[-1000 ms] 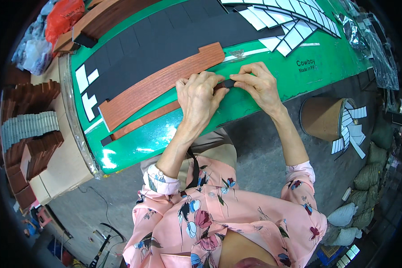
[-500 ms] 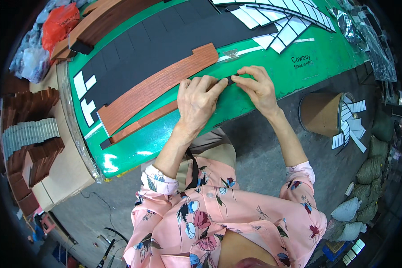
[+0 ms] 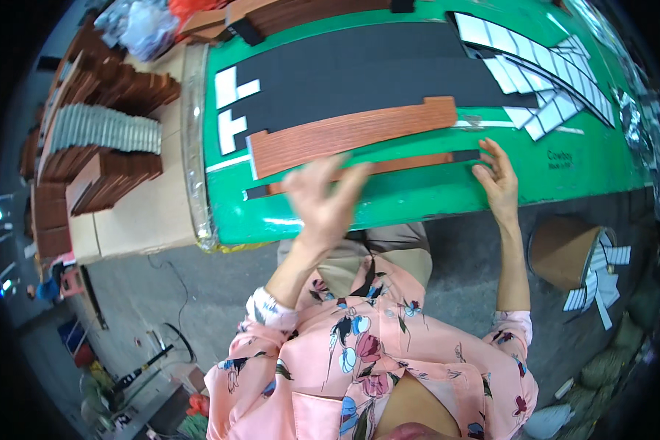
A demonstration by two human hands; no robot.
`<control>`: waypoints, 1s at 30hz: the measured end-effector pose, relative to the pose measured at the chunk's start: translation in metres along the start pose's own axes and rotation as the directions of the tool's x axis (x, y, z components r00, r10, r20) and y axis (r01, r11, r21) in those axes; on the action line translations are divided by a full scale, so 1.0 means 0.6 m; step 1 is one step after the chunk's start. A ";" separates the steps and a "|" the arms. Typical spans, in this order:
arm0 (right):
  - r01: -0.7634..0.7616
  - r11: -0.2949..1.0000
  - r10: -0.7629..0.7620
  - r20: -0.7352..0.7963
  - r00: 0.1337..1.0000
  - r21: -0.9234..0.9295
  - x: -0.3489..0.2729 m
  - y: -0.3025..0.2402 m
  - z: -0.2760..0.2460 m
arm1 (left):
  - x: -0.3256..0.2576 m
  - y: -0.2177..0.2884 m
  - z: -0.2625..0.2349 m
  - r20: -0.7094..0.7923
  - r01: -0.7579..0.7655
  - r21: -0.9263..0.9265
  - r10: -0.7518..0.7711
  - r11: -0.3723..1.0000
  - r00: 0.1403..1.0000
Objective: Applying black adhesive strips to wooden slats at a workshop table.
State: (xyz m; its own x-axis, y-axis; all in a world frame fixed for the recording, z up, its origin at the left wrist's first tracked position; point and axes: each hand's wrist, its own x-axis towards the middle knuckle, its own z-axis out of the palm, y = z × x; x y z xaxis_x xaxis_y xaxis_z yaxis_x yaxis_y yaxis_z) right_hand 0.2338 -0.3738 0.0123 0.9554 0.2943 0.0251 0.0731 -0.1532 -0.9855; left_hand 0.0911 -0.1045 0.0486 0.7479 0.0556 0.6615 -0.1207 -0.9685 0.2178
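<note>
While right hand (image 3: 497, 180) pins narrow wood-grain strip (image 3: 389, 167), blurred left hand (image 3: 323, 202), green tabletop (image 3: 433, 202)

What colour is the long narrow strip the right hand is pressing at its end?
The narrow strip is reddish-brown wood grain with black ends; the head view shows it.

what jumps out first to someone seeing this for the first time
The bright green table fills the upper middle, with a wide black sheet and a wood-grain strip on it. The left hand is blurred above a thin brown strip, whose right end the right hand touches.
</note>
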 end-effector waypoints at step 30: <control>0.089 0.660 -0.242 -0.099 0.965 -0.746 0.154 -0.007 0.045 | -0.047 -0.412 -0.262 -0.423 0.505 0.328 -0.354 0.798 0.834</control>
State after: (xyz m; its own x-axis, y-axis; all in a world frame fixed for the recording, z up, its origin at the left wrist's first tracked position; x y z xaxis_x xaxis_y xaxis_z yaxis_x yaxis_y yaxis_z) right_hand 0.3139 -0.3205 0.0139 0.9326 0.2281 0.2797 0.3472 -0.7785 -0.5228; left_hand -0.0028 0.1717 0.0890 0.3902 0.4920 0.7783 0.4953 -0.8247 0.2730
